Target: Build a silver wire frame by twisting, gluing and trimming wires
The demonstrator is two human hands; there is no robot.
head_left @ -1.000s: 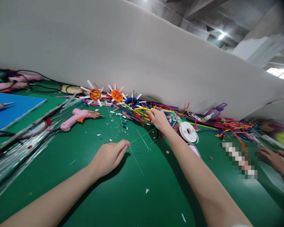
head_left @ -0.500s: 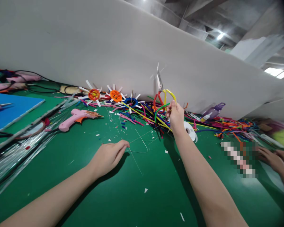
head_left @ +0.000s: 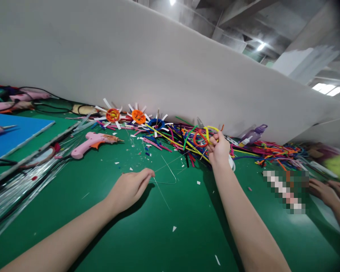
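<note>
Pinching thin wire [head_left: 175, 180] that reaches rightward, bent, over the green bench [head_left: 147, 238]: left hand [head_left: 133, 189], fingers closed; gripping scissors [head_left: 206, 134] by the yellow handle beside the pipe cleaners [head_left: 184, 145]: right hand [head_left: 220, 151], blades [head_left: 200, 123] pointing wallward, away from the wire.
</note>
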